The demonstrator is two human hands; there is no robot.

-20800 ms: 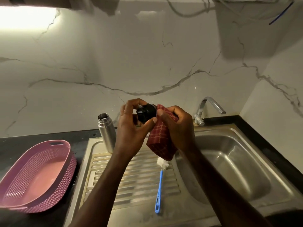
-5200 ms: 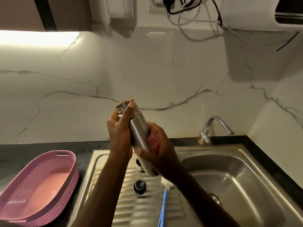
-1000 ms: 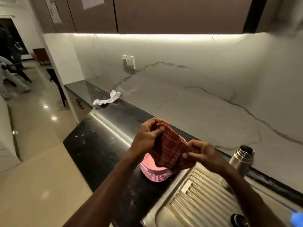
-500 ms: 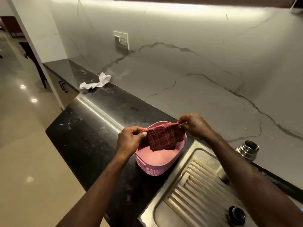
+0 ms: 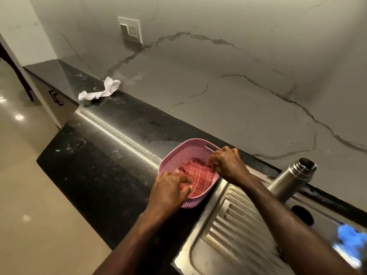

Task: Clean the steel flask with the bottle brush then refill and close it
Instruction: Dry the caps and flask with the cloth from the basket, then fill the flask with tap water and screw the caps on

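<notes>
I am watching both hands working inside the pink basket (image 5: 172,161) on the dark table (image 5: 99,175), laying the red checked cloth (image 5: 198,174) flat on its floor. The left hand (image 5: 168,190) is pinching the near edge of the cloth with curled fingers, and the right hand (image 5: 228,165) is gripping the far edge the same way, so neither hand is free.

The steel flask (image 5: 292,180) is standing uncapped to the right of the basket, at the far rim of the ribbed drainboard (image 5: 234,225), with the right forearm passing just beside its lower body. That is where I am expecting trouble: if the right arm is pulled back carelessly, the elbow or forearm could be knocking the flask over, and an open flask on sloped wet steel could be rolling toward the sink. A dark round shape (image 5: 302,214) near the flask's base may be the cap, though I cannot tell. The blue blur (image 5: 349,243) at the right edge is probably the bottle brush, but it is too smeared to confirm.

I am judging that refilling and closing are still ahead. The basket is sitting right against the drainboard's edge, so tugging the cloth could be shifting it. A crumpled white tissue (image 5: 99,90) is lying far off to the left, well apart.
</notes>
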